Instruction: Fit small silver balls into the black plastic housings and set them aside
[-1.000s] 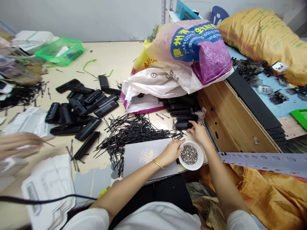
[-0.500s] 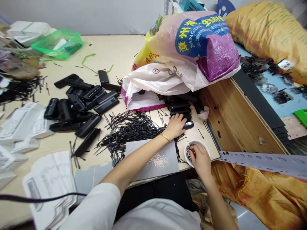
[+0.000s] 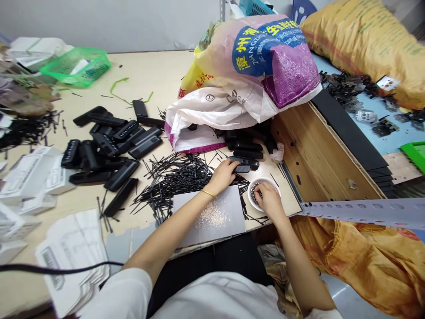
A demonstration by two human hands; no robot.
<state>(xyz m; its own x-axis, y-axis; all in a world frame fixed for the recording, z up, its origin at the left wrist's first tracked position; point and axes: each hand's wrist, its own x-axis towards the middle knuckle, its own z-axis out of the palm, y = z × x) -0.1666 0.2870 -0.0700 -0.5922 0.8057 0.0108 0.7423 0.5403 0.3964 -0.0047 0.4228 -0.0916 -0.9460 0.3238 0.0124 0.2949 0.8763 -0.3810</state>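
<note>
My left hand (image 3: 223,178) is closed around the end of a ridged black plastic casing (image 3: 242,169), just past a pile of thin black sticks (image 3: 184,177). More black casings (image 3: 247,154) lie right behind it, by the mouth of a printed sack (image 3: 199,133). My right hand (image 3: 269,200) reaches into a white bowl (image 3: 264,180) of small metal pieces (image 3: 254,193). Its fingertips are pinched together among them, and what they hold is too small to make out. Below my left forearm lies a grey sheet (image 3: 186,204) scattered with pale crumbs (image 3: 214,216).
A heap of black casings (image 3: 109,141) covers the table's left middle. White boxes (image 3: 29,173), flat cartons (image 3: 73,257) and a green basket (image 3: 78,66) are on the left. A wooden panel (image 3: 299,150) and a perforated metal bar (image 3: 365,212) bound the right side.
My left hand has drawn back left from the row of casings and now grips a casing. My right hand stays in the bowl. The view has shifted slightly.
</note>
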